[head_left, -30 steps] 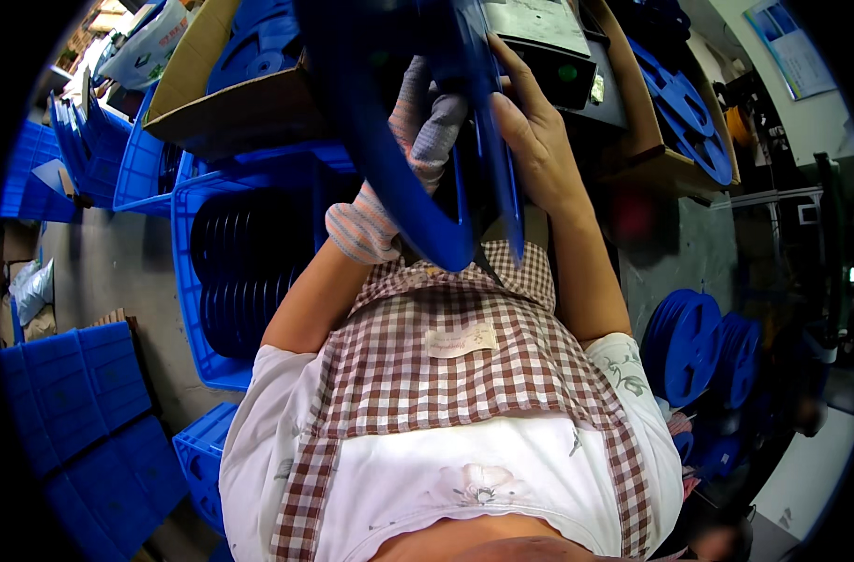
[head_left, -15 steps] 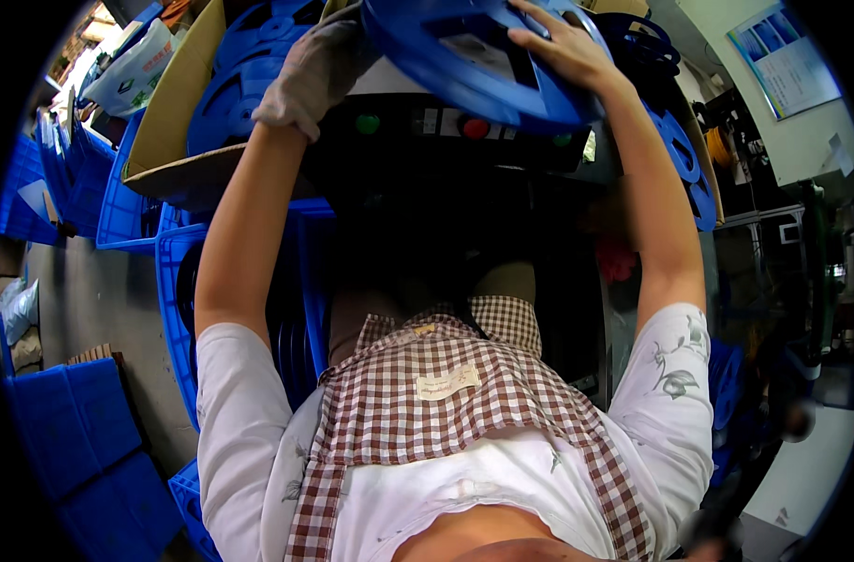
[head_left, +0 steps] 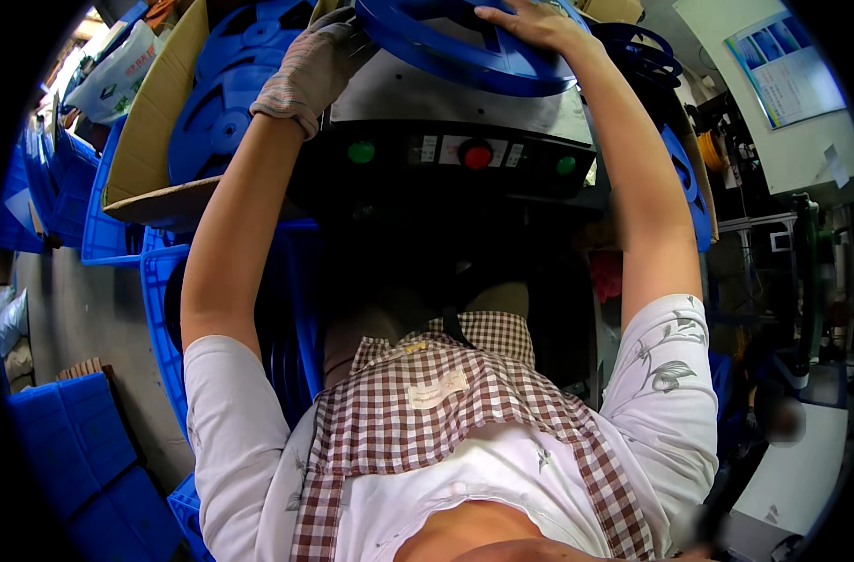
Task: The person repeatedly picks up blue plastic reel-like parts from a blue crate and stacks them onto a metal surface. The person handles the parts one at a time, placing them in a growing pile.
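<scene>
A large blue plastic reel [head_left: 445,58] is tilted over the metal top of a machine [head_left: 427,98], its far part cut off by the upper edge of the picture. My left hand [head_left: 316,70], in a grey knit glove, has its fingers at the reel's left rim; the fingertips are partly hidden. Bare, my right hand [head_left: 532,24] grips the reel from its right side, with fingers reaching over the flange toward an opening. On the machine's dark front panel sit green buttons [head_left: 361,152] and a red button [head_left: 477,156].
To the left, an open cardboard box [head_left: 132,173] holds several blue reels [head_left: 209,126]. Blue crates [head_left: 169,281] stand below it, and stacked blue boxes [head_left: 75,421] are at lower left. Darker reels [head_left: 640,51] lie at the right behind my arm. A poster [head_left: 787,70] hangs on the right.
The reel and my right hand have shifted a little left and up in the picture, uncovering more of the machine's top and button panel. My left hand stays by the reel's left rim.
</scene>
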